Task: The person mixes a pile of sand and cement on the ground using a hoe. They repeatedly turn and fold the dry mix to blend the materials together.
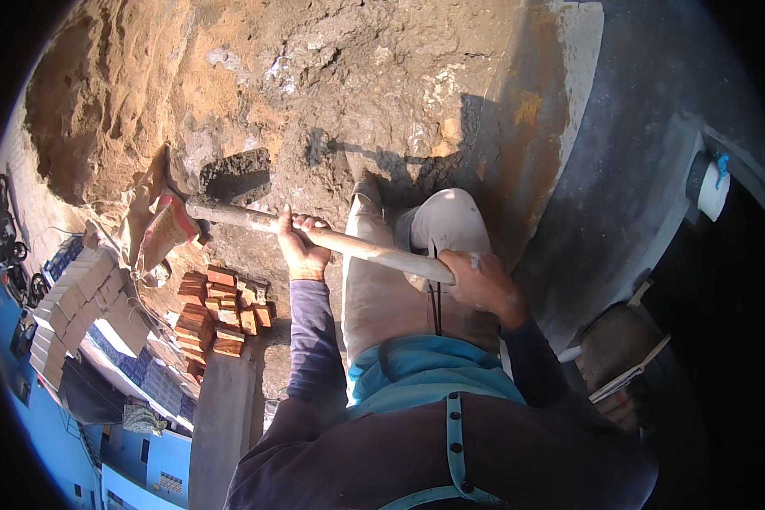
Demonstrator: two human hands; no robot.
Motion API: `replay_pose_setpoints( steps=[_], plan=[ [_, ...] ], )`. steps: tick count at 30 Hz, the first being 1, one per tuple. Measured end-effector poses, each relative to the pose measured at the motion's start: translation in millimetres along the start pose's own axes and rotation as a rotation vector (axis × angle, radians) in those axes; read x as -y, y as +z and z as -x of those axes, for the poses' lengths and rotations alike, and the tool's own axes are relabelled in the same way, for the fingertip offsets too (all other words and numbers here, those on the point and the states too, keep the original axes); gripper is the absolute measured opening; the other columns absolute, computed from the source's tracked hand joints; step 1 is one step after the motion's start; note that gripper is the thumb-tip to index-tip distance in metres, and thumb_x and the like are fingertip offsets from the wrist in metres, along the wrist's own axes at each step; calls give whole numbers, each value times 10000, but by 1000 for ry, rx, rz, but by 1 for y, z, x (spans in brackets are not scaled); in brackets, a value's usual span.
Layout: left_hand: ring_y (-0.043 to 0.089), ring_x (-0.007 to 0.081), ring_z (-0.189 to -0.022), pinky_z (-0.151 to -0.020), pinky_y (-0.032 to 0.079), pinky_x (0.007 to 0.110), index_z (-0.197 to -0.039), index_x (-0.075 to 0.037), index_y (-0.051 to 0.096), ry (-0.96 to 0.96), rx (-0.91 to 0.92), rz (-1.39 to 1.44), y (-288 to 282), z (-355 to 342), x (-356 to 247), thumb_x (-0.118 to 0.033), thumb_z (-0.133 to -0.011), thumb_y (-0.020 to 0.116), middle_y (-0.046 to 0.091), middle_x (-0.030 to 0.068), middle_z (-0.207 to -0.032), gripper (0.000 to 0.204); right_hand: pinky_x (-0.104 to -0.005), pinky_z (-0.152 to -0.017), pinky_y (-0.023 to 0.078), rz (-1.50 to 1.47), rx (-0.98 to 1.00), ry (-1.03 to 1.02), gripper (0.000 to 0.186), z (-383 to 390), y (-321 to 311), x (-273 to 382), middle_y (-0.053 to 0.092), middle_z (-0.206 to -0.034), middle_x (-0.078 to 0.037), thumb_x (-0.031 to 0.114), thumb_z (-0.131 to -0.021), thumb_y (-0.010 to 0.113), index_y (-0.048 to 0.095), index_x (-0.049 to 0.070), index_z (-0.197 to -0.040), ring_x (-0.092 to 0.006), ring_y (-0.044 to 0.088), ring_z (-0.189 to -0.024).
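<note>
A long pale wooden handle [374,252] of a tool slants across in front of my legs. My left hand [304,245] is closed around its middle. My right hand [480,285], with a whitish smear on it, grips the near right end. The handle's far left end reaches a brown, angular shape [163,170] beside a torn, red-marked sack [167,228]; I cannot tell the tool's head clearly from the sack. Wet grey-brown mortar or mud [348,93] spreads over the ground beyond my hands. A dark rectangular patch [235,176] lies beside the handle's far end.
Red bricks [217,319] are piled at the left, near a grey concrete ledge [219,425]. Pale blocks [81,293] are stacked farther left, with motorcycles [13,246] beyond. A sandy mound [93,93] rises at the far left. A white bucket [712,189] stands at the right.
</note>
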State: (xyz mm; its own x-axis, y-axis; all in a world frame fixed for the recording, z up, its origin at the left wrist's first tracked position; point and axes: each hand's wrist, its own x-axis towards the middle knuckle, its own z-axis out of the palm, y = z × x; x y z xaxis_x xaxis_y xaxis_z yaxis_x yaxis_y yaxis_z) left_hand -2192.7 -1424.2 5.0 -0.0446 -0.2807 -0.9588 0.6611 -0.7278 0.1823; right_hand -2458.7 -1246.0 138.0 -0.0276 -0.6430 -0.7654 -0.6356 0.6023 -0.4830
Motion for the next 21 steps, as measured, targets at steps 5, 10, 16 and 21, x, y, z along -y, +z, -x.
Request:
replay_pose_setpoints(
  steps=[5, 10, 16, 21],
  plan=[
    [527, 138, -593, -727, 497, 387, -699, -166, 521, -34, -45, 22, -17, -3, 15, -293, -978, 648, 516, -43, -613, 332, -494, -813, 523, 9, 139, 33, 174, -7, -13, -17, 717, -1015, -149, 197, -901, 622, 646, 108, -1049, -395, 687, -975],
    [515, 127, -582, -655, 480, 362, -728, -196, 504, -38, 24, -166, 5, -32, 48, -308, -968, 654, 483, -65, -600, 304, -484, -793, 528, -103, 42, 64, 188, 16, 21, -65, 712, -1012, -153, 180, -865, 643, 646, 103, -1036, -395, 688, -969],
    [537, 101, -593, -662, 491, 323, -773, -193, 519, -91, 214, -514, 124, 9, 52, -278, -987, 670, 534, -77, -651, 275, -508, -785, 530, -484, -231, 231, 256, 56, 84, -20, 706, -992, -175, 226, -842, 705, 604, 80, -1027, -413, 682, -947],
    [524, 95, -585, -546, 459, 282, -905, -138, 537, 308, 502, -863, 243, -84, 108, -230, -1014, 668, 537, -22, -718, 193, -522, -722, 537, -609, -573, 194, 289, -79, 100, -50, 691, -883, -228, 241, -889, 705, 585, 57, -1078, -448, 683, -845]
  ],
)
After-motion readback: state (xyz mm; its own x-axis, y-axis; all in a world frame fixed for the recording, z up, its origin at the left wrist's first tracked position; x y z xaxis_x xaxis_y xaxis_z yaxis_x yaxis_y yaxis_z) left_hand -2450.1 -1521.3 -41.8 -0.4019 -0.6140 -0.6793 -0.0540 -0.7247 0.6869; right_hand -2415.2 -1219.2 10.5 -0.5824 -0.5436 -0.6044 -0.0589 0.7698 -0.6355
